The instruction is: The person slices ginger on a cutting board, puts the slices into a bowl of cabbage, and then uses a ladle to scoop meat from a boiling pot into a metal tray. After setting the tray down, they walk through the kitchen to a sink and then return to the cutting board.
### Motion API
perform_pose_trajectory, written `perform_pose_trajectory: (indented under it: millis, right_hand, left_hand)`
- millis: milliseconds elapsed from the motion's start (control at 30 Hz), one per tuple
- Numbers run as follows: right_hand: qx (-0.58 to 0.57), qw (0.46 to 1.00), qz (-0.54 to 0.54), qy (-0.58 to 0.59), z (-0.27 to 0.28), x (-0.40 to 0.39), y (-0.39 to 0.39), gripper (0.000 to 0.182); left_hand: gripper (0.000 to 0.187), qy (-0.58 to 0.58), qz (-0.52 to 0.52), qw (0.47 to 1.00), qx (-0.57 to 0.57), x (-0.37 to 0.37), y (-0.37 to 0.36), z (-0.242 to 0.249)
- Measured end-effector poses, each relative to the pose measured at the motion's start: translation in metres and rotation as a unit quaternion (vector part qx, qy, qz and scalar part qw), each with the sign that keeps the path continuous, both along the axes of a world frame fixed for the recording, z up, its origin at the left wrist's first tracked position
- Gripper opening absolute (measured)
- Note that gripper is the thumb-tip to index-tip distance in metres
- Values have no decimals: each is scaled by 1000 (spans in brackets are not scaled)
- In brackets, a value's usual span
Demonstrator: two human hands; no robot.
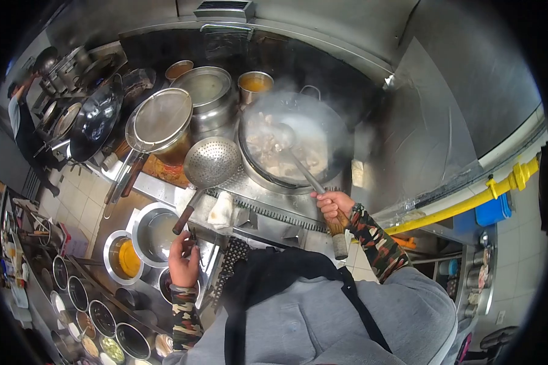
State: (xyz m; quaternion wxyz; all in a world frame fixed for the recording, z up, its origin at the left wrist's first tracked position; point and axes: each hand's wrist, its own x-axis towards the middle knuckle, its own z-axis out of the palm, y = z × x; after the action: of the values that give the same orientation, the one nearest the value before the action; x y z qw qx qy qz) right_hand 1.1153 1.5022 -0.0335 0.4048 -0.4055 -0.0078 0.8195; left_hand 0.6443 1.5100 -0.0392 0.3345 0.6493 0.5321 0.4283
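My right hand [335, 207] is closed round the wooden handle of a long metal ladle [305, 173]. The ladle's bowl lies in a large steaming wok [329, 131] with pale liquid and chunks of food. Near the steel bowl [156, 236], my left hand [184, 260] is raised with its fingers bent; whether it holds anything is unclear. Just above it is the dark handle of a perforated strainer [212, 162], which rests beside the wok. A white cloth [221, 210] lies to the right of that handle.
A lidded pot [207, 91], a mesh sieve [162, 118] and a pot of orange liquid [255, 83] stand behind and left of the wok. A bowl of yellow liquid [128, 258] and several containers are at lower left. A yellow pipe [450, 208] runs right. Another person [24, 121] stands far left.
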Motion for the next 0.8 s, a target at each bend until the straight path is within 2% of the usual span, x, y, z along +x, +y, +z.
perform_pose_trajectory:
  millis: [133, 200, 233, 300, 333, 400, 433, 567, 800]
  right_hand:
    - [1, 1000, -7, -8, 13, -11, -24, 25]
    - [20, 996, 10, -86, 22, -16, -36, 26]
    - [16, 996, 5, -83, 27, -19, -43, 26]
    - [43, 967, 57, -245, 37, -25, -52, 27]
    - [40, 968, 53, -243, 40, -26, -58, 27]
    - [109, 889, 100, -433, 44, -30, -70, 29]
    - [101, 856, 114, -495, 47, -31, -74, 29]
    - [114, 829, 98, -539, 64, -34, -90, 31]
    - [87, 838, 74, -534, 70, -33, -114, 34]
  left_hand:
    - [44, 8, -24, 1000, -1, 6, 7, 4]
    - [44, 17, -44, 999, 7, 7, 12, -3]
    - [44, 22, -57, 998, 17, 8, 13, -6]
    - [44, 24, -67, 997, 10, 12, 17, -8]
    - [44, 23, -71, 997, 5, 15, 18, -8]
    - [45, 24, -84, 996, 4, 19, 20, -12]
    - [45, 23, -92, 995, 5, 21, 21, -15]
    - [45, 42, -130, 990, 23, 29, 32, -22]
    - [44, 16, -155, 988, -4, 56, 43, -10]
